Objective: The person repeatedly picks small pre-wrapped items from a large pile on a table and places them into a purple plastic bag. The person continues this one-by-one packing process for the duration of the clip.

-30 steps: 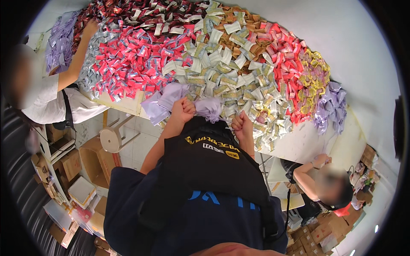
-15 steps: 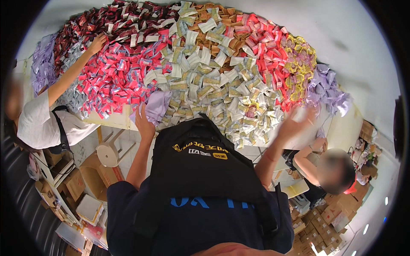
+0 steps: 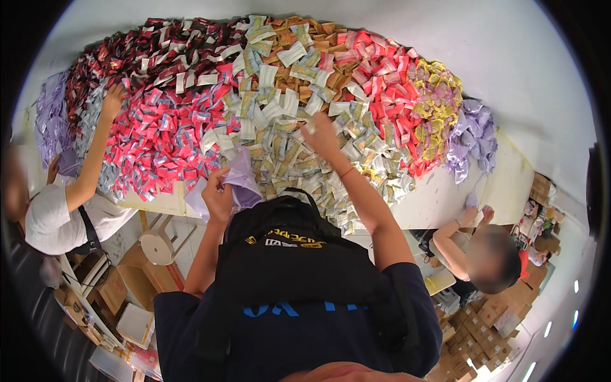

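My left hand [image 3: 217, 196] is closed on a light purple plastic bag [image 3: 243, 178] at the near edge of the table; the bag's mouth seems to hang apart, though its inside is hidden. Over the middle of the heap, my right hand [image 3: 323, 137] reaches out with its fingers apart, just above the pale green-and-white small packets [image 3: 286, 149]. I see nothing held in it. Pink packets [image 3: 162, 137] lie to the left of the bag.
Dark red packets [image 3: 153, 48], orange-brown packets [image 3: 299, 70], red packets [image 3: 388, 83], yellow-edged packets [image 3: 436, 95] and purple bags [image 3: 471, 137] cover the table [image 3: 420, 207]. One co-worker [image 3: 54, 219] reaches in from the left; another [image 3: 474, 251] sits at right. A stool [image 3: 158, 247] stands below.
My right hand has swung left from the table's right side to the pale packets. My left hand has closed on the purple bag. The left co-worker's hand has moved further left.
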Demonstrator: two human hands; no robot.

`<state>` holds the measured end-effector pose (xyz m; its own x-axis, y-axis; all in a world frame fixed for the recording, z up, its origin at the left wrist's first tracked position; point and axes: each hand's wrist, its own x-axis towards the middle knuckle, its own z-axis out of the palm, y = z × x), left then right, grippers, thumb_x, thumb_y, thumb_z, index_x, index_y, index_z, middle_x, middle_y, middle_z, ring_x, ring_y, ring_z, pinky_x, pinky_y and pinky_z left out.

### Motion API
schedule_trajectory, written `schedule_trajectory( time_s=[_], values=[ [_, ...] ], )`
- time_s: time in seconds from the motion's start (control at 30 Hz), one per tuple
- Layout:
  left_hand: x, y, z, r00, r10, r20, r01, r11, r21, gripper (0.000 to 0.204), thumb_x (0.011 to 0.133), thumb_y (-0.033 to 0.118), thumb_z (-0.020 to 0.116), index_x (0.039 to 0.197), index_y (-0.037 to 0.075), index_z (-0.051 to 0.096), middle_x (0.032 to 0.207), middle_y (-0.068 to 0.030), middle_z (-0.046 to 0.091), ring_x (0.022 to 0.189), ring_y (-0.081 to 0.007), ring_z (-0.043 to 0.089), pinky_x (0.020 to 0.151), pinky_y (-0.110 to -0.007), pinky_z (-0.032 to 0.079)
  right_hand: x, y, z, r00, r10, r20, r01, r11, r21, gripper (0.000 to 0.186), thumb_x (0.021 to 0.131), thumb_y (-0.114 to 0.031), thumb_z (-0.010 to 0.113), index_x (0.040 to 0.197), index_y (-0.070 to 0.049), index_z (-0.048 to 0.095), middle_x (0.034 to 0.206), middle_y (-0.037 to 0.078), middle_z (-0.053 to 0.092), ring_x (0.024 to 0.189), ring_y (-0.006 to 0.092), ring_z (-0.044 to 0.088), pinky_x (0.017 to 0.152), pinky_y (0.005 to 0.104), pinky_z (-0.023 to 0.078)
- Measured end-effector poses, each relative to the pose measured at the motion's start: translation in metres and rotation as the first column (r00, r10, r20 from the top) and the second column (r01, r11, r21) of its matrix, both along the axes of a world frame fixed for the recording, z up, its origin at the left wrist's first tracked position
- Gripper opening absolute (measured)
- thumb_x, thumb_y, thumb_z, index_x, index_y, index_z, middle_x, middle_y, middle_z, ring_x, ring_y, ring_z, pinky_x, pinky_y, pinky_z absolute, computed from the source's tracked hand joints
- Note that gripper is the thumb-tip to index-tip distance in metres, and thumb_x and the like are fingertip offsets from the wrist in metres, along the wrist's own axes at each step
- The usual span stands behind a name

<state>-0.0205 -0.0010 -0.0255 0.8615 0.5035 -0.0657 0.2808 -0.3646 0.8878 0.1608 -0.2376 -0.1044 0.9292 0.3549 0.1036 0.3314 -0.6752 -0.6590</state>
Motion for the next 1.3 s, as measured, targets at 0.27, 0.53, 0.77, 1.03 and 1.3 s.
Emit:
schedule_trajectory(
  time_s=[0.27,0.53,0.77,1.03,1.3],
  values=[
    [0.041,-0.055,-0.003,0.99,-0.142,-0.014,0.137,0.977,-0.162,0.014,0.075,0.0,0.064,0.088,0.002,0.059,0.069,-0.0042,0.06,0.06,-0.0069,0.053,0.053,-0.021,0.041,0.136,-0.046,-0.025,0.887,-0.461,-0.024,0.407,0.807,-0.428,0.041,0.067,-0.034,0.069,0.088,0.0,0.058,0.09,0.019,0.061,0.087,0.0356,0.06,0.071,0.0432,0.049],
    [0.073,-0.088,0.001,0.953,-0.299,-0.047,0.292,0.949,-0.117,0.01,0.072,0.0,0.064,0.08,-0.001,0.058,0.066,-0.0055,0.05,0.057,-0.013,0.046,0.053,-0.026,0.036,0.136,-0.08,-0.01,0.772,-0.492,-0.403,0.616,0.421,0.665,0.013,0.075,-0.007,0.058,0.081,0.002,0.051,0.069,0.01,0.059,0.064,0.0202,0.059,0.062,0.031,0.046],
    [0.079,-0.106,-0.003,0.921,-0.378,-0.092,0.37,0.925,-0.089,0.01,0.071,0.001,0.064,0.075,0.0,0.055,0.068,-0.0069,0.048,0.058,-0.0161,0.047,0.054,-0.027,0.038,0.144,-0.134,-0.024,0.641,-0.766,0.053,0.767,0.642,-0.007,0.052,0.073,-0.034,0.069,0.104,0.001,0.047,0.084,0.023,0.058,0.081,0.0384,0.059,0.068,0.0434,0.047],
    [0.076,-0.106,-0.024,0.856,-0.502,-0.123,0.511,0.858,0.055,0.016,0.065,-0.001,0.063,0.079,0.002,0.055,0.079,-0.009,0.051,0.069,-0.0224,0.054,0.06,-0.031,0.044,0.131,-0.218,-0.011,0.395,-0.918,-0.031,0.909,0.386,0.161,0.045,0.069,-0.035,0.073,0.091,-0.003,0.051,0.078,0.016,0.061,0.072,0.0376,0.059,0.065,0.0454,0.047],
    [0.06,-0.095,-0.023,0.809,-0.536,-0.241,0.579,0.797,0.173,0.021,0.066,-0.002,0.06,0.085,0.004,0.056,0.082,-0.0108,0.052,0.076,-0.0271,0.055,0.066,-0.034,0.045,0.126,-0.312,-0.051,0.389,-0.916,-0.095,0.862,0.398,-0.313,0.064,0.065,-0.048,0.07,0.109,-0.004,0.055,0.095,0.022,0.063,0.09,0.0383,0.06,0.077,0.0445,0.048]
  ],
)
